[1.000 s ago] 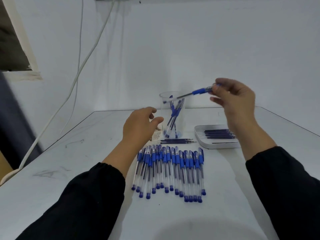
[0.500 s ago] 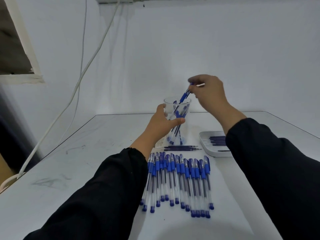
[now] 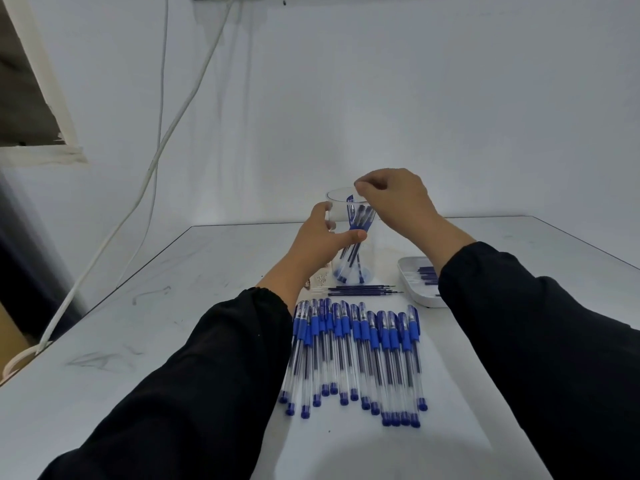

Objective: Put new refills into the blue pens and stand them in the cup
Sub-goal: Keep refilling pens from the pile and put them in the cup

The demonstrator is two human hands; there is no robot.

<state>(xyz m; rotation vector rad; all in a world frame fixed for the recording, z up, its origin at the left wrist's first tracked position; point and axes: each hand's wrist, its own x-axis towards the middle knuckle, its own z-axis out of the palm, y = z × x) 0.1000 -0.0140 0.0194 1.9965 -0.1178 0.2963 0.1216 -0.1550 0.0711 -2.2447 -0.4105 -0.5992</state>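
Note:
A clear plastic cup (image 3: 370, 251) stands at the middle of the white table with several blue pens (image 3: 353, 258) leaning inside it. My left hand (image 3: 320, 244) grips the cup's left side, thumb across its front. My right hand (image 3: 398, 202) hovers over the rim, its fingertips pinching the top end of a blue pen (image 3: 349, 199) that reaches down into the cup. A row of several blue capped pens (image 3: 353, 351) lies on the table in front of me.
Loose dark refills (image 3: 363, 290) lie just before the cup. A white tray (image 3: 412, 289) with more refills sits to the right, partly behind my right sleeve. A small pile of tiny parts (image 3: 320, 280) lies left of the cup. White cables (image 3: 156, 150) hang along the left wall.
My right hand carried the pen from the right over the cup and lowered it inside. My left hand reached forward and took hold of the cup.

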